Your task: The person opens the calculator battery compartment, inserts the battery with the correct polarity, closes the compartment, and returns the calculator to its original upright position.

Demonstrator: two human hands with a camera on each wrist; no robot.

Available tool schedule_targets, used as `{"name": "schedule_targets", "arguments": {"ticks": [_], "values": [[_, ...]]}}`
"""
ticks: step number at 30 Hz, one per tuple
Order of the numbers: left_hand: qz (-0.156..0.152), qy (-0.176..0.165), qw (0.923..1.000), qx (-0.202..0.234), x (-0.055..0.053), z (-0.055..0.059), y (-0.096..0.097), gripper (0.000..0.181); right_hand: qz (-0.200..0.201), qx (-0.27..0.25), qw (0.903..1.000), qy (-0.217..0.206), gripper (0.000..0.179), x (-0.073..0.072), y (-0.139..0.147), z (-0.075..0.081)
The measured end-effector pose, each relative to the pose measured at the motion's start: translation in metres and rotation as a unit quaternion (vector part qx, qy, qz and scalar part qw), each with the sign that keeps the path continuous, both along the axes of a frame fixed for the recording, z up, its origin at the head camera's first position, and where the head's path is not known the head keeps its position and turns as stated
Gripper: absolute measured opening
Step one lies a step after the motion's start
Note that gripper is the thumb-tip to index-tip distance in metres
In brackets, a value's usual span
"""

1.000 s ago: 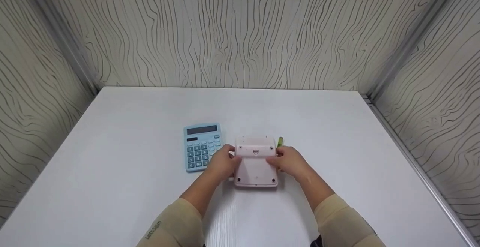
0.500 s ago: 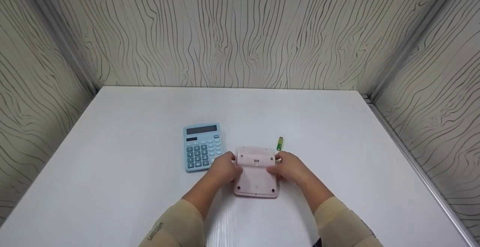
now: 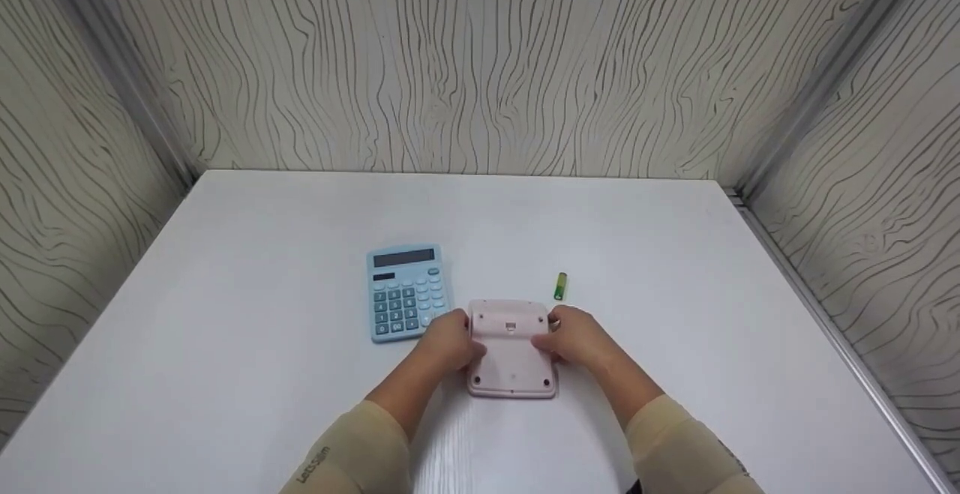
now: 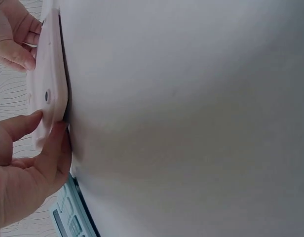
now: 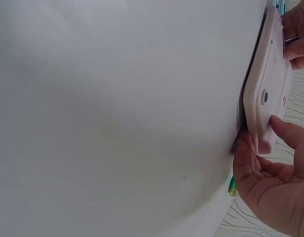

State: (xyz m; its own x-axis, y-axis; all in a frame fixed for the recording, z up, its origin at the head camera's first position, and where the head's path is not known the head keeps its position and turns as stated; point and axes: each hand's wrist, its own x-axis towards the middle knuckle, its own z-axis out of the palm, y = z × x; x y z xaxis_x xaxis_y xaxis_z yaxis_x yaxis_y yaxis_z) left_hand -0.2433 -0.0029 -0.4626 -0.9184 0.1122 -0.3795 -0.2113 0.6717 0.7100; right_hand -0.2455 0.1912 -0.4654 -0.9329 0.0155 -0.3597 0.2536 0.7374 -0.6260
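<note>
A pink calculator (image 3: 512, 363) lies back side up on the white table, its screw holes and battery cover latch showing. My left hand (image 3: 448, 342) grips its left edge, thumb on the back and fingers at the side. Opposite, my right hand (image 3: 581, 338) holds the right edge in the same way. Both wrist views show thumb and fingers pinching the pink calculator (image 4: 49, 79) close to the tabletop. Its keys and screen face down, out of sight. Just left of my left hand lies a light blue calculator (image 3: 406, 293), face up.
A green battery (image 3: 560, 286) lies on the table just beyond my right hand. The white table (image 3: 285, 254) ends at a wood-grain patterned back wall (image 3: 465, 67), with similar panels on both sides.
Both hands have drawn the pink calculator nearer to me and lowered it toward the table. The green battery, partly hidden before, is now in full view. The blue calculator stays put.
</note>
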Motion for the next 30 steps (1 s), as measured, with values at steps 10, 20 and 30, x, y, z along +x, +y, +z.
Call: {"name": "schedule_targets", "arguments": {"ticks": [10, 20, 30], "values": [[-0.001, 0.003, 0.9999, -0.011, 0.003, 0.002, -0.001, 0.049, 0.014, 0.038, 0.9992, 0.007, 0.044, 0.003, -0.004, 0.003], [-0.016, -0.004, 0.9996, -0.021, 0.002, 0.002, 0.002, 0.06, 0.043, 0.055, 0.9953, 0.068, 0.072, 0.001, -0.012, 0.006], [-0.018, 0.013, 0.9996, -0.017, 0.001, 0.0, 0.002, 0.062, 0.126, 0.098, 0.9777, 0.136, 0.046, -0.003, -0.024, 0.005]]}}
